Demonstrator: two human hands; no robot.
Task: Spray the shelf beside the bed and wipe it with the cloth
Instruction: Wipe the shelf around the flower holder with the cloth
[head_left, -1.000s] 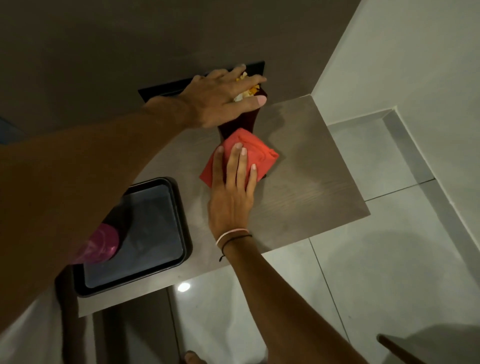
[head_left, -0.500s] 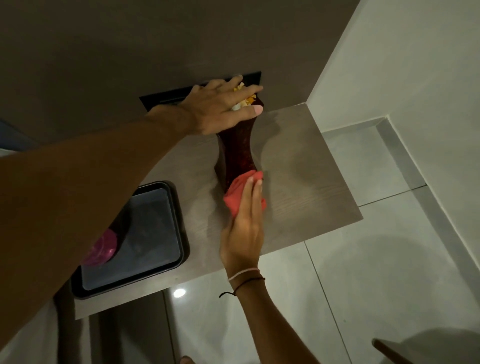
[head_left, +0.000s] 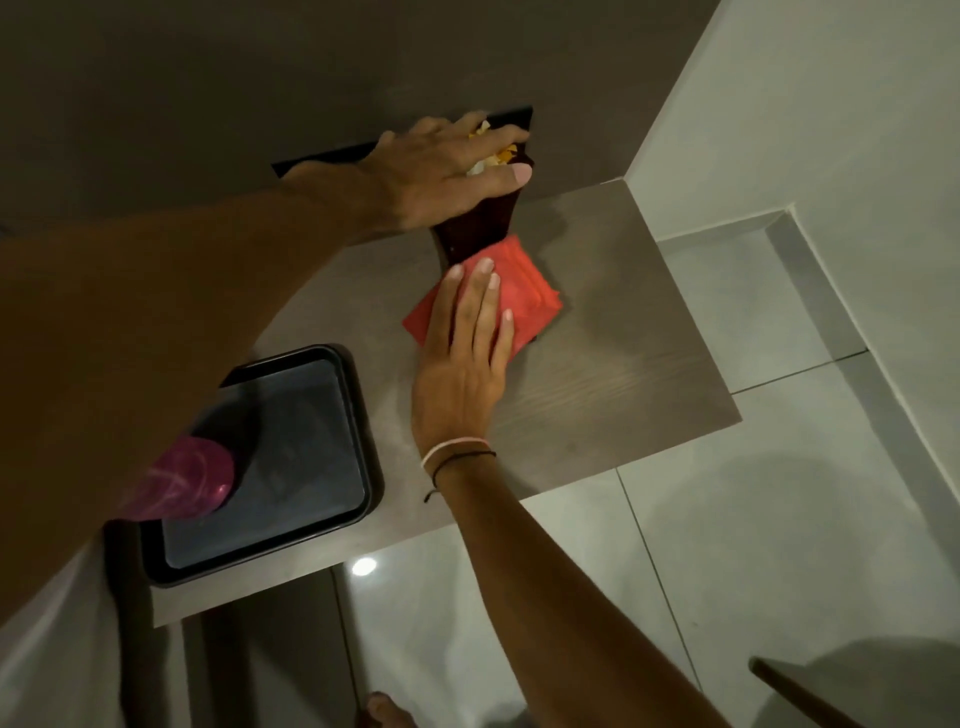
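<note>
The grey wooden shelf (head_left: 623, 364) juts from a dark wall. A folded red cloth (head_left: 524, 291) lies flat on it, pressed down by my right hand (head_left: 462, 358) with fingers spread. My left hand (head_left: 447, 171) grips the top of a dark red vase (head_left: 483, 228) holding pale and yellow flowers, tilted or lifted just behind the cloth. A pink bottle (head_left: 192, 478) stands on the black tray, partly hidden by my left forearm.
A black tray (head_left: 291, 467) sits on the shelf's left part. A black panel (head_left: 509, 117) is set in the wall behind the vase. Glossy floor tiles (head_left: 701, 545) lie below. A dark furniture edge (head_left: 789, 691) shows at bottom right.
Half a second ago my right hand had the cloth bunched at the vase's foot near the shelf's front; now the cloth lies flat further back under my spread hand. My left hand stays on the vase.
</note>
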